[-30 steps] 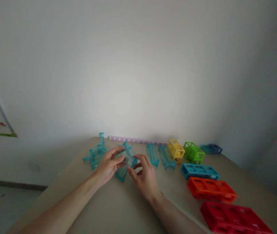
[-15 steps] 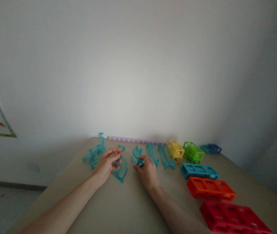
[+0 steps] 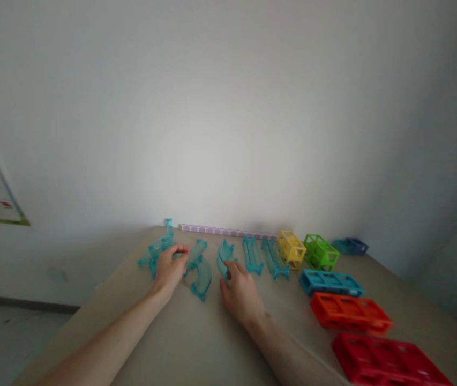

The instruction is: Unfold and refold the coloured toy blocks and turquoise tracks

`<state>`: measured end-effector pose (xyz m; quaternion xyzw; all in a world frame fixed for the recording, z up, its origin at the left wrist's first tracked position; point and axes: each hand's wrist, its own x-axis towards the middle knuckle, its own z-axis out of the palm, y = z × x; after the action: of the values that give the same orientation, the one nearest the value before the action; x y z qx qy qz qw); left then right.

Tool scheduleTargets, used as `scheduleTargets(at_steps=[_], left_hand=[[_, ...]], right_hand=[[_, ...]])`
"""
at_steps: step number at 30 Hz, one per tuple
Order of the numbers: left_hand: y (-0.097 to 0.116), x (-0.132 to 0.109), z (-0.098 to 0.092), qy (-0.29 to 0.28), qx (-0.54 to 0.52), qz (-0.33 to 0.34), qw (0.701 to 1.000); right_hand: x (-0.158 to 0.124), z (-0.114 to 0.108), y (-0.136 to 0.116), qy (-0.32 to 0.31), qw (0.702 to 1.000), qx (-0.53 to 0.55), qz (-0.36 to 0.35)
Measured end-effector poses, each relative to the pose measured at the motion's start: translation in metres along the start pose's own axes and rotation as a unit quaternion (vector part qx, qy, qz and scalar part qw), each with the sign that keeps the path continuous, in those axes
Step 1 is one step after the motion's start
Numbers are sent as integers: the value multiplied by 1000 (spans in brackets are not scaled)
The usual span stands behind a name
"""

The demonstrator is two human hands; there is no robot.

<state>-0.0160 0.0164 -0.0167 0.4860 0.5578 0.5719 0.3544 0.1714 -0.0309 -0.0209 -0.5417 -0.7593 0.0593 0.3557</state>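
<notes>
My left hand (image 3: 171, 269) is over the left part of the table, fingers curled together in a pinch. A bit of clear blue shows by its fingertips, but I cannot tell whether it is held. Just right of it lie a clear blue straight track piece (image 3: 197, 251) and a curved track piece (image 3: 203, 277). My right hand (image 3: 242, 292) has its thumb and fingers bent around the near end of another clear blue curved track piece (image 3: 223, 254), partly hidden by the fingers. Left of my left hand is a loose pile of blue track pieces (image 3: 154, 257).
Two straight blue track pieces (image 3: 253, 255) lie right of centre. Beyond them stand a yellow frame block (image 3: 291, 249) and a green one (image 3: 320, 252). Blue (image 3: 331, 283), orange (image 3: 351, 312) and red (image 3: 389, 358) frames line the right. A purple patterned strip (image 3: 228, 231) runs along the wall.
My left hand has shifted slightly left, uncovering more of the straight and curved track pieces. My right hand has drawn back a little, with its fingers still at the curved piece.
</notes>
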Motion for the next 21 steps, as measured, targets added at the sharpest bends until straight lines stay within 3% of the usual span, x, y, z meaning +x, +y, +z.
scheduleTargets(at_steps=[5, 9, 14, 19, 21], left_hand=[[-7, 7, -4, 25, 77, 11, 997], [-7, 9, -8, 11, 181, 37, 983], [4, 4, -11, -16, 345, 153, 926], [9, -1, -12, -53, 443, 122, 887], [7, -2, -12, -58, 464, 111, 877]], right_hand=[[5, 7, 13, -22, 999, 22, 3], [6, 10, 17, 1, 999, 41, 1], [7, 9, 16, 46, 998, 50, 7], [6, 3, 11, 41, 999, 30, 13], [3, -1, 5, 17, 999, 41, -29]])
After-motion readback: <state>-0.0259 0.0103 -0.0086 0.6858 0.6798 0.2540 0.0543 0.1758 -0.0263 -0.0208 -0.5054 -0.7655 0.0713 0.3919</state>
